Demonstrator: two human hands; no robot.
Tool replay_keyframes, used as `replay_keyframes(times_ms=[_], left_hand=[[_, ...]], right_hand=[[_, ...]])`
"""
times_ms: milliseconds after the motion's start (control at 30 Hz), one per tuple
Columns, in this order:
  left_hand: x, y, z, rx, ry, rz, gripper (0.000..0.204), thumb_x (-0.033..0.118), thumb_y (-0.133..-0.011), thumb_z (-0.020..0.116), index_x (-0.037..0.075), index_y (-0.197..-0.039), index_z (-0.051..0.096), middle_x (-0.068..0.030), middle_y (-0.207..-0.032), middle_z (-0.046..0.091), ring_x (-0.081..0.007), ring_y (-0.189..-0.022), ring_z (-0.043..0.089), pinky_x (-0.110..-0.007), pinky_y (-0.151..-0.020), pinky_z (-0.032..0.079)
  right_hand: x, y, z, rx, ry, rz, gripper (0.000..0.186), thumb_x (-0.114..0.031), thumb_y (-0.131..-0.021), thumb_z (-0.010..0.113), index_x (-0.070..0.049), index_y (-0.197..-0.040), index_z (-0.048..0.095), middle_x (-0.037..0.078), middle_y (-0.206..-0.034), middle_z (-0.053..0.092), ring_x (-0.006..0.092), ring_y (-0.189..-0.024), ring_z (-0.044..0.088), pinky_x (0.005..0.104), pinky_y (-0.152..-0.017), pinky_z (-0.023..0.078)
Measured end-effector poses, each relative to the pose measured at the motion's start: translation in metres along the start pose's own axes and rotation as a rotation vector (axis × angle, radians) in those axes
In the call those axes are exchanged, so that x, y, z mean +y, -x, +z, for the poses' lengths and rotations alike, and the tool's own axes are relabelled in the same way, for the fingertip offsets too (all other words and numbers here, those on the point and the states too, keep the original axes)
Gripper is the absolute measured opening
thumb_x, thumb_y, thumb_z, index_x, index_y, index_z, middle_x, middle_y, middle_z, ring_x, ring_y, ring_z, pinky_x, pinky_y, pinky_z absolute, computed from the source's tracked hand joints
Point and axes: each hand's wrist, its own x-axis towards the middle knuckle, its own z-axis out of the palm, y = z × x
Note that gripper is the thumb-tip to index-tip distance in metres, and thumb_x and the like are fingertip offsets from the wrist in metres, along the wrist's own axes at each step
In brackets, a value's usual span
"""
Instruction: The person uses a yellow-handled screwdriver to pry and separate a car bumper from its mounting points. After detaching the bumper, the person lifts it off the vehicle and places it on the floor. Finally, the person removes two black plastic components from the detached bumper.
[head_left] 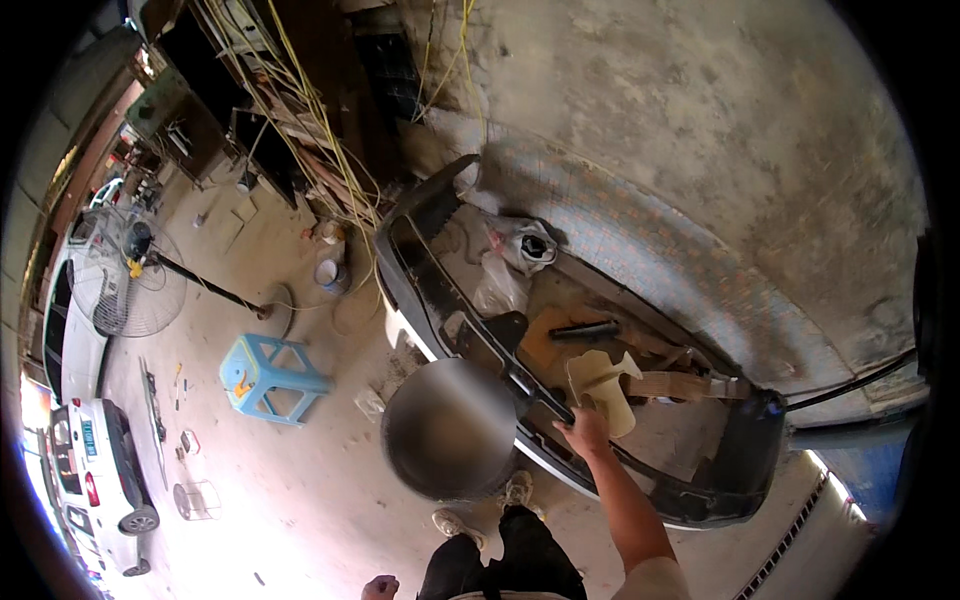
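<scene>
My right hand (pixel 586 432) is closed on the upper inner rail of a large black and white car bumper (pixel 720 460), which stands beside the tiled wall foot. A round, dark grey pan or tub (pixel 440 435) sits against the bumper, in front of my feet. Inside the bumper's span lie plastic bags (pixel 500 285), a black plastic piece (pixel 584 331), cream card (pixel 600 390) and brown cardboard (pixel 670 385). My left hand (pixel 380 588) is low at the bottom edge with its fingers curled; whatever is in them is too small to make out.
A blue plastic stool (pixel 265 375) and a standing fan (pixel 125 270) are to my left, with a bucket (pixel 330 275) and loose tools (pixel 155 405). White cars (pixel 95 470) are parked farther left. Yellow cables (pixel 300 110) hang by stacked boards behind the bumper.
</scene>
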Motion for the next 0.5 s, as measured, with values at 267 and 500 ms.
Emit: replay_keyframes(times_ms=[267,500], left_hand=[[-0.024,0.031,-0.003,0.025,0.055,-0.096,0.034,0.028,-0.092,0.054,-0.003,-0.099,0.064,-0.0101,-0.085,0.065,-0.0182,-0.08,0.057,-0.032,-0.073,0.048],[-0.061,0.067,0.012,-0.019,0.131,-0.302,0.034,0.028,-0.091,0.056,-0.003,-0.102,0.064,-0.0115,-0.088,0.066,-0.0188,-0.083,0.059,-0.032,-0.076,0.049]], right_hand=[[-0.004,-0.077,0.062,-0.374,-0.047,0.211,0.054,-0.044,-0.093,0.052,-0.007,-0.133,0.048,0.016,-0.129,0.054,0.0342,-0.12,0.049,0.047,-0.097,0.043],[-0.011,-0.083,0.073,-0.248,0.019,0.203,0.051,-0.045,-0.089,0.055,-0.01,-0.126,0.055,0.016,-0.122,0.059,0.0341,-0.113,0.054,0.0469,-0.091,0.045]])
